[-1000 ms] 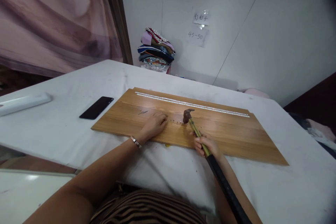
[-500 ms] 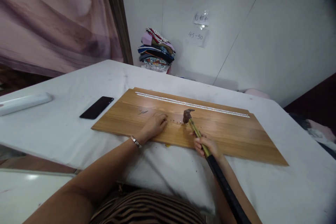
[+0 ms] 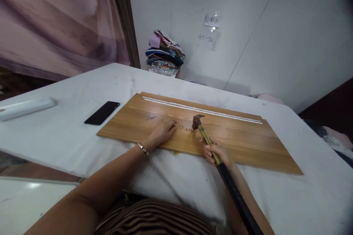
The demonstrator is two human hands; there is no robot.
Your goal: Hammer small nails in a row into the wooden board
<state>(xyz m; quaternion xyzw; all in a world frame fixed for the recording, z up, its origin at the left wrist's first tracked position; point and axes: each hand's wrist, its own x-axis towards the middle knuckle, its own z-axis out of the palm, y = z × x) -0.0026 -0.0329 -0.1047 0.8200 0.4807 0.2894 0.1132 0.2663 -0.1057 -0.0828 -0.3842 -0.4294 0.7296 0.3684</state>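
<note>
My right hand (image 3: 217, 153) is wrapped around the yellow part of a claw hammer (image 3: 211, 143), whose black grip runs back past my forearm. The rusty hammer head is low over a brown wooden board (image 3: 248, 143), by a short row of nail heads (image 3: 186, 128). Whether it touches a nail is not clear. My left hand (image 3: 164, 131), with a bracelet on the wrist, rests on the board at the row's left end, fingers curled and closed. Anything pinched in them is too small to make out. Loose nails (image 3: 150, 118) lie on the board beyond that hand.
Two white measuring strips (image 3: 204, 111) run along the board's far edge. A black phone (image 3: 102, 113) lies left of the board on the white-covered table (image 3: 132, 77). Further left is a white elongated object (image 3: 27, 108). Folded clothes (image 3: 164, 53) are stacked by the wall.
Almost nothing differs. Both hands and the hammer keep their places on the board; the view has shifted very slightly.
</note>
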